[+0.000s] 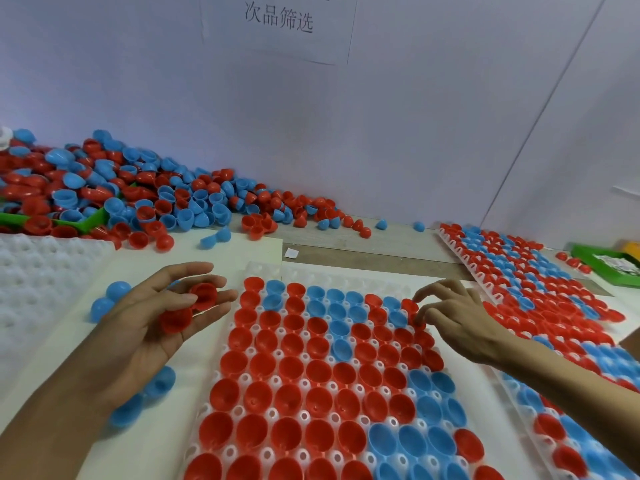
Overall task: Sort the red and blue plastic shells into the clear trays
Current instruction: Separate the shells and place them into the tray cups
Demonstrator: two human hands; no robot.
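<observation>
The left hand (162, 320) lies palm up over the white board (145, 403), to the left of the middle tray (263, 271). Its fingers are loosely curled and it holds two red shells (190, 306): one sits in the palm, the other is kept between the thumb and the fingers. A few blue shells (110, 299) lie loose on the board around and under this hand.

The right hand (453, 313) reaches to the far right corner of the middle tray. Its thumb and first fingers are bent and pinch a red shell (414, 308) at the tray's edge; the other fingers are spread and relaxed. It is hard to tell if this shell already sits fully in its cup.

The middle tray is clear plastic with round cups, and almost all cups hold a shell with the open side up. Most of them are red, with a band of blue ones going from the far side down to the near right corner. The farthest row of cups has no shells.

A second filled tray (450, 237) lies at the right, near the wall. A big mixed pile of shells (121, 192) lies at the far left against the wall, partly over a green bin (93, 220). An empty white tray (34, 271) lies at the left. A paper sign (280, 26) hangs on the wall.
</observation>
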